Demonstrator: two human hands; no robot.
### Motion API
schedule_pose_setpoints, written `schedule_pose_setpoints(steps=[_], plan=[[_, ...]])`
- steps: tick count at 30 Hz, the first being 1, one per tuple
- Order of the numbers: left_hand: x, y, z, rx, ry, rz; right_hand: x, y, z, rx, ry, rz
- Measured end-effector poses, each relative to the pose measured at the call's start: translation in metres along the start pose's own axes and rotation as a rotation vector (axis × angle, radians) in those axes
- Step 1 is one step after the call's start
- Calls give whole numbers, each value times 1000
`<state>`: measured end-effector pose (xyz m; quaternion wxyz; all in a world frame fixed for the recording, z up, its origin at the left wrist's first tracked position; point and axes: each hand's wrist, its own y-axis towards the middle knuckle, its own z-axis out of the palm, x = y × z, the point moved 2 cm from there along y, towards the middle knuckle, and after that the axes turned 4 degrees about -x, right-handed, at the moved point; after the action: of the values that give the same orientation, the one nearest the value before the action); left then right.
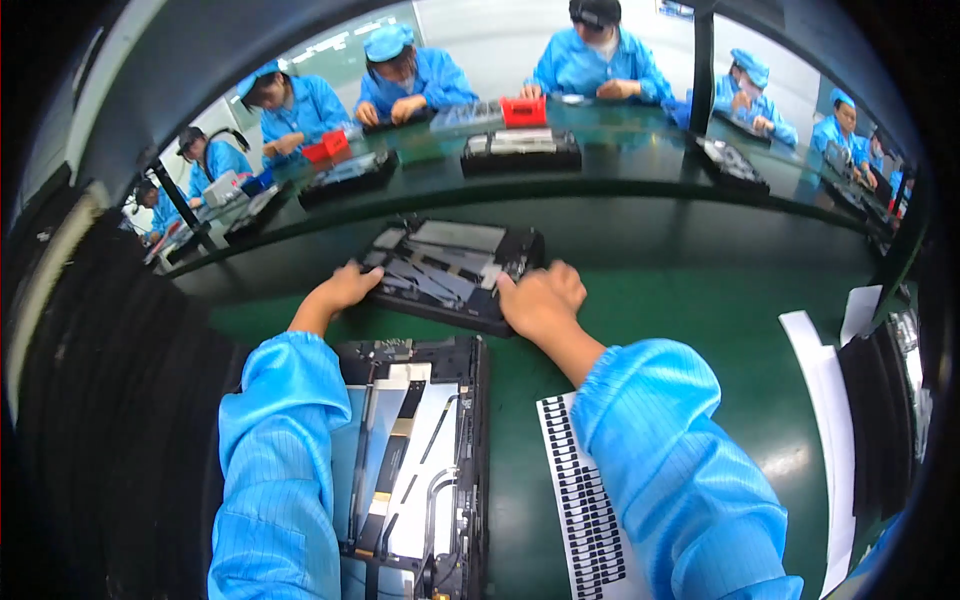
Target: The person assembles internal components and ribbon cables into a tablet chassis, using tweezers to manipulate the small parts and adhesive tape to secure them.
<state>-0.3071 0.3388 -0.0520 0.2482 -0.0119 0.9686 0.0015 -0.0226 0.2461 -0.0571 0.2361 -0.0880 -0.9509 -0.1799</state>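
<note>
My left hand [346, 287] is closed on the left edge of a black tray [485, 322], with its thumb over the rim. My right hand [544, 302] grips the tray's right edge, thumb on top and the other fingers slightly blurred. Flat grey and silver device parts [440, 262] lie in this tray, which sits slightly tilted across the bench. Nearer me, partly behind my left sleeve, is a larger open black housing [478, 440] with silver plates, black cables and a small circuit board at its far edge.
A white sheet of black stickers [575, 500] lies by my right forearm on the green bench [690, 300]. Tall black stacks [120, 380] stand at left, white strips [822, 400] at right. Beyond, a shelf [640, 165] carries more trays and red bins [524, 111]; several people in blue work there.
</note>
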Motion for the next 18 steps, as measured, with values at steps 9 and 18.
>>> schedule_pose_setpoints(steps=[9, 18], plan=[[-95, -81, -64, -588, -343, 72, 4, 17, -25, -160, 1502, 266], [-193, -366, -45, -676, 2, 570, -133, -60, -230, -213, 1048, -471]])
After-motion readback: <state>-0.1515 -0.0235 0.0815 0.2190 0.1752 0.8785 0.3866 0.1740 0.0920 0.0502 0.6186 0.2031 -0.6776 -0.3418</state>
